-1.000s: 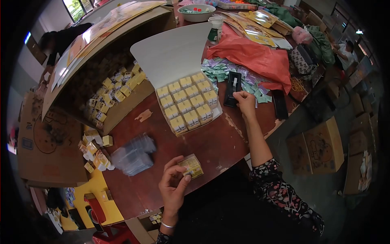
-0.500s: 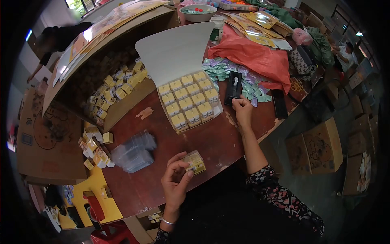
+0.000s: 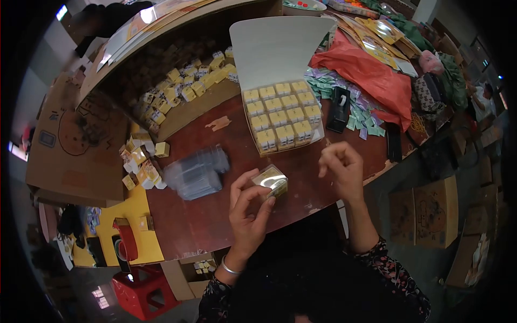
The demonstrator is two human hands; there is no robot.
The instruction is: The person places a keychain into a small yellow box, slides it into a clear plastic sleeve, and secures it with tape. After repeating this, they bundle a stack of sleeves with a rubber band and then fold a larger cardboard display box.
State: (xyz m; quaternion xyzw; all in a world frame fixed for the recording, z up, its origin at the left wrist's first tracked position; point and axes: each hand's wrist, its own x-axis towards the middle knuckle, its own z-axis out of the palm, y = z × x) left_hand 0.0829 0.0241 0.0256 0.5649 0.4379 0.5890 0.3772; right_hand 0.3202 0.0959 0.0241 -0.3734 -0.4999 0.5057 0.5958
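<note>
My left hand grips a small clear plastic case with something yellow inside, above the table's front edge. To its right, my right hand is raised with the fingertips pinched together; whatever sits between them is too small to make out. Beyond that hand, a black tape dispenser stands on the table. An open white-lidded carton holds rows of little yellow boxes behind both hands. Left of my left hand lies a pile of clear plastic sleeves.
A large cardboard box on its side holds many small yellow-and-white boxes; more boxes spill at the left edge. On the right are green and purple sachets, a red plastic bag and a black phone-like slab.
My right hand has left the tape dispenser and come back towards my left hand, fingers pinched. The clear case is still in my left hand, now tilted and catching light. The view has shifted.
</note>
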